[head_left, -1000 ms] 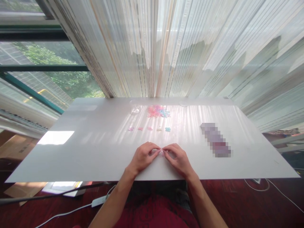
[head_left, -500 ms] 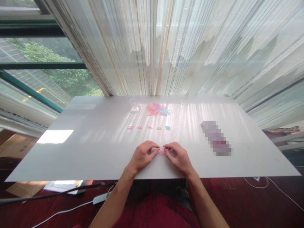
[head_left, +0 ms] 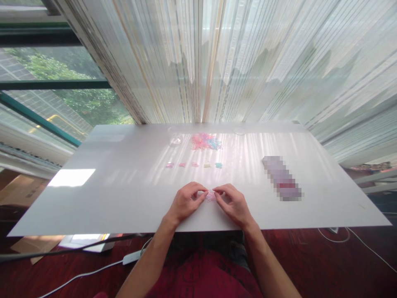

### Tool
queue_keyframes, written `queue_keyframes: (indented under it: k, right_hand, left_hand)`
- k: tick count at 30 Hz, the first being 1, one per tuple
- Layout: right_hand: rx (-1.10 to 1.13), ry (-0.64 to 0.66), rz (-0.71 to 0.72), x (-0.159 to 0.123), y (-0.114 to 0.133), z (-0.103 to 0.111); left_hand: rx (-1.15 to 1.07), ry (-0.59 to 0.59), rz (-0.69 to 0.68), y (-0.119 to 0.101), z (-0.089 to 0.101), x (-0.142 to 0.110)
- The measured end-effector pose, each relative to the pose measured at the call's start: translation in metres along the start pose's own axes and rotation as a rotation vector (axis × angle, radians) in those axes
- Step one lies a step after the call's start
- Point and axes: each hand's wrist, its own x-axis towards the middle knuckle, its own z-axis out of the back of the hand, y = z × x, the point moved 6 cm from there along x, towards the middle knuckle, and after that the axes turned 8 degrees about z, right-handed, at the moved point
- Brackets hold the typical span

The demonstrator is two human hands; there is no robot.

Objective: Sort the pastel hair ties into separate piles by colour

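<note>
Evidently, the row of five small colour-matched clusters of translucent plastic pieces (head_left: 195,164) is spaced out to keep the shades apart from the larger mixed pink-and-blue pile (head_left: 204,142) on the far side of the white flat counter (head_left: 130,207). Left hand (head_left: 188,202) and right hand (head_left: 232,203) face each other, probably for fine control; each grip is narrow, but whether it closes on anything I cannot tell. A pinkish-lilac clump of thin translucent pieces (head_left: 211,196) lies near, between both sets of fingertips.

White table (head_left: 124,207), sheer curtain (head_left: 235,45), dark-red floor (head_left: 307,265)
</note>
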Motion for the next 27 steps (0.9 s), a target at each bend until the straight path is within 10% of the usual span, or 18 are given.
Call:
queue_keyframes:
  k: [27]
  right_hand:
    - [-0.026, 0.033, 0.023, -0.002, -0.0042, -0.0032]
  left_hand:
    - [-0.088, -0.138, 0.048, 0.0035, 0.0093, 0.001]
